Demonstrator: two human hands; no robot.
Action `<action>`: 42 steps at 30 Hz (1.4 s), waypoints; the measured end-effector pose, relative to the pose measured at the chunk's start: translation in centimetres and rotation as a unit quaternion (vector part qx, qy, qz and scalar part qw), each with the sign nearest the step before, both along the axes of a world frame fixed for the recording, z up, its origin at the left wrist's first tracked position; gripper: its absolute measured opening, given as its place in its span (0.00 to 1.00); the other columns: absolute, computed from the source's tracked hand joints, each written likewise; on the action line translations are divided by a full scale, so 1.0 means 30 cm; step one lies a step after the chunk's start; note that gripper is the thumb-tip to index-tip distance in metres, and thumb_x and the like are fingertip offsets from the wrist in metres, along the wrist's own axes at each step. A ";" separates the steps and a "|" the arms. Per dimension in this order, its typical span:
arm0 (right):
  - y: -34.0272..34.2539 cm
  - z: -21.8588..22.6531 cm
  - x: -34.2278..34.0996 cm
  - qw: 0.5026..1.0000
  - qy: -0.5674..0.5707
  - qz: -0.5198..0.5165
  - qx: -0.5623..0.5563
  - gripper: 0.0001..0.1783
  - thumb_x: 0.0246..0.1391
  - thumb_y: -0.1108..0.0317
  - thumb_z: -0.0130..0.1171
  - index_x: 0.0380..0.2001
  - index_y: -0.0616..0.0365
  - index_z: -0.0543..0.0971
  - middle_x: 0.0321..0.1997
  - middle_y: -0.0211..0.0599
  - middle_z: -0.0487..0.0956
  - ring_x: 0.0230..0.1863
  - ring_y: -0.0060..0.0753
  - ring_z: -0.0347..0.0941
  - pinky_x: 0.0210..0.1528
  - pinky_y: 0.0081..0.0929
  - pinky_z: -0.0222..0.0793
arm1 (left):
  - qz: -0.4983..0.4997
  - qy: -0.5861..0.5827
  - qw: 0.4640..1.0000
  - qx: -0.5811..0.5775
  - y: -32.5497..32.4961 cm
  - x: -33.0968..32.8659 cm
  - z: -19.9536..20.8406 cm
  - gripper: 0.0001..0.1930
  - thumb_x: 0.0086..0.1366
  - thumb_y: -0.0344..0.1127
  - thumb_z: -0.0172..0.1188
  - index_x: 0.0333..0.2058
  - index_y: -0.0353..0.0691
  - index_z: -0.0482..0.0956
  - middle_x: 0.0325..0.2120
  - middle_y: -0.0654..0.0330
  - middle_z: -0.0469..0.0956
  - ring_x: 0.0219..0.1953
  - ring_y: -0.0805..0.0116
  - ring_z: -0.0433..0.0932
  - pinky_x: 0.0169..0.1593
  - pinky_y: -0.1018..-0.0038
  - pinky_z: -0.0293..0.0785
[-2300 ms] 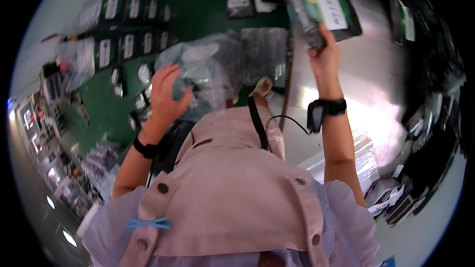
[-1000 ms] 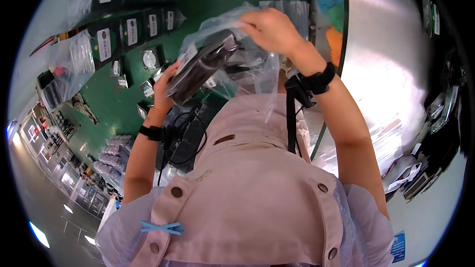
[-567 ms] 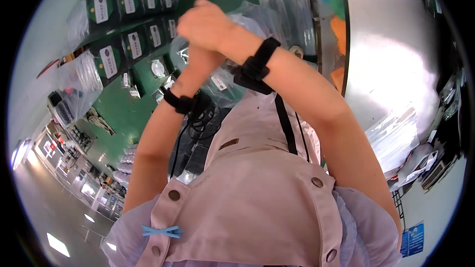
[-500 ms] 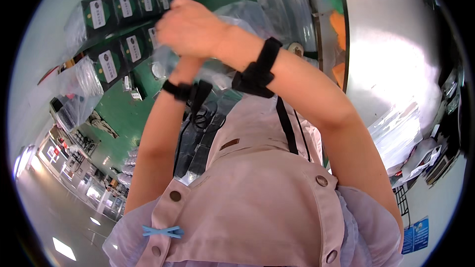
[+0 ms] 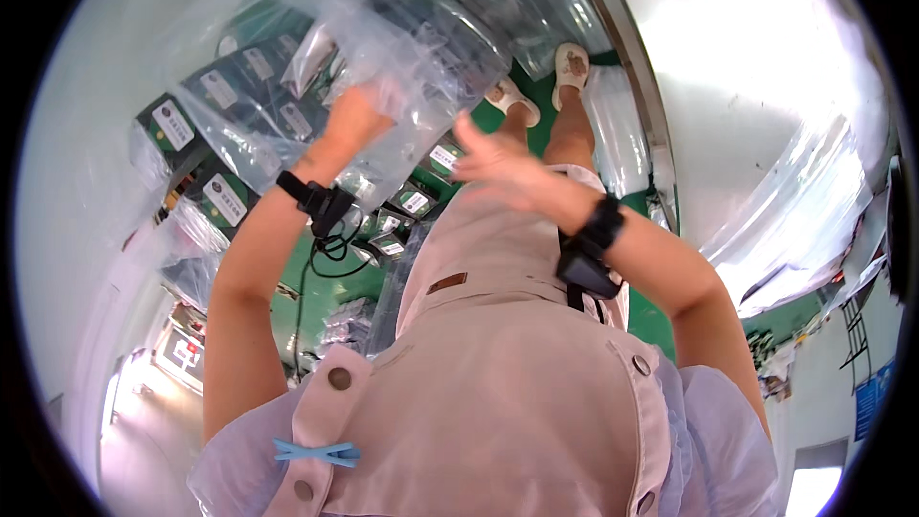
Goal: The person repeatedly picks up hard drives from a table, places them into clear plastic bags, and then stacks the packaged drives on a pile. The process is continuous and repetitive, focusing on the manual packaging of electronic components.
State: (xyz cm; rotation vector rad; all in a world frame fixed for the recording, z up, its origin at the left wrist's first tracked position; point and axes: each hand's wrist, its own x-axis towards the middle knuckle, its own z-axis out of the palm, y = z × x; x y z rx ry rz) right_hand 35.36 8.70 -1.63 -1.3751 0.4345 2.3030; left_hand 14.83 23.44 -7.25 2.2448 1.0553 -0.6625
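A large clear plastic bag (image 5: 251, 134) billows around my left hand (image 5: 362, 120), which is closed on it; its fingertips are blurred and veiled by the film. My right hand (image 5: 503, 168) is a short way to the right of the bag, smeared by motion, with its thumb apart from the fingers and nothing in it. Behind and below the bag are rows of dark packs with white labels, such as a dark pack (image 5: 172, 126) at the left. A black strap with a small box is on each wrist.
Flat clear plastic bags (image 5: 536, 5) lie on the green floor beyond my feet in pale clogs (image 5: 571, 65). A pale table (image 5: 728, 48) with more plastic sheets (image 5: 799, 220) stands at the right. Small labelled packs (image 5: 414, 201) lie below my hands, near a black cable (image 5: 330, 249).
My hands were together over the dark packs at the upper left. Now they are apart: the right has swung right and nearer, and the clear bag spreads over the packs around my left hand.
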 end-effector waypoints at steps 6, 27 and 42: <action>0.072 -0.077 -0.238 0.982 -0.005 -0.026 0.187 0.29 0.43 0.43 0.59 0.29 0.64 0.77 0.32 0.42 0.76 0.36 0.29 0.73 0.35 0.36 0.68 | -0.161 -0.001 0.986 0.033 -0.170 0.023 -0.158 0.43 0.47 0.55 0.63 0.53 0.27 0.60 0.49 0.41 0.62 0.54 0.49 0.63 0.54 0.64 0.64; -0.063 0.132 -0.069 0.843 -0.027 -0.004 0.537 0.04 0.37 0.74 0.53 0.18 0.60 0.69 0.18 0.42 0.72 0.21 0.43 0.68 0.24 0.35 0.63 | -0.043 0.041 0.996 -0.061 -0.057 0.134 -0.248 0.23 0.51 0.44 0.59 0.40 0.33 0.67 0.34 0.44 0.76 0.39 0.46 0.74 0.42 0.61 0.71; -0.044 0.124 -0.018 0.795 0.081 0.002 0.601 0.07 0.35 0.76 0.53 0.13 0.60 0.65 0.14 0.39 0.67 0.17 0.40 0.62 0.21 0.35 0.56 | -0.010 -0.016 0.995 0.099 -0.108 0.013 -0.165 0.41 0.48 0.42 0.61 0.58 0.33 0.54 0.58 0.30 0.45 0.58 0.32 0.52 0.58 0.58 0.57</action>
